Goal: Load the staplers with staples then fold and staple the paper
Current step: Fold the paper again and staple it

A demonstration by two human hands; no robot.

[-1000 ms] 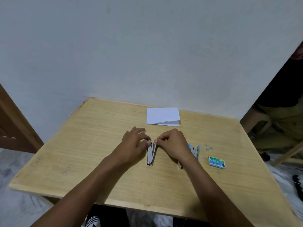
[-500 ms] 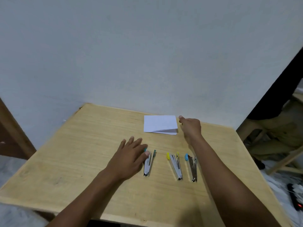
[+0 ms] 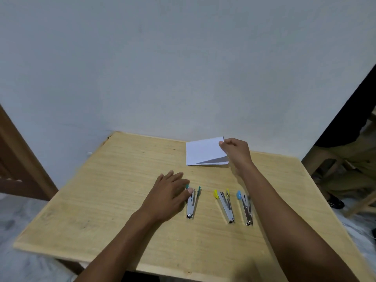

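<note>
Three small metal staplers lie side by side on the wooden table (image 3: 114, 210): a green-tipped stapler (image 3: 192, 202), a yellow-tipped stapler (image 3: 224, 204) and a blue-tipped stapler (image 3: 245, 208). My left hand (image 3: 169, 194) rests flat on the table, fingers straight, its thumb touching the green-tipped stapler. A stack of folded white paper (image 3: 203, 152) lies near the wall. My right hand (image 3: 236, 151) pinches the top sheet at its far right corner and lifts that edge off the stack.
The table stands against a plain white wall. A wooden door frame (image 3: 18, 159) is at the left. At the right, a person's legs and a wooden stool (image 3: 345, 171) sit beside the table's edge.
My right hand left the green-tipped stapler, reached to the paper stack and took hold of the top sheet's corner, raising it. My left hand flattened beside the stapler.
</note>
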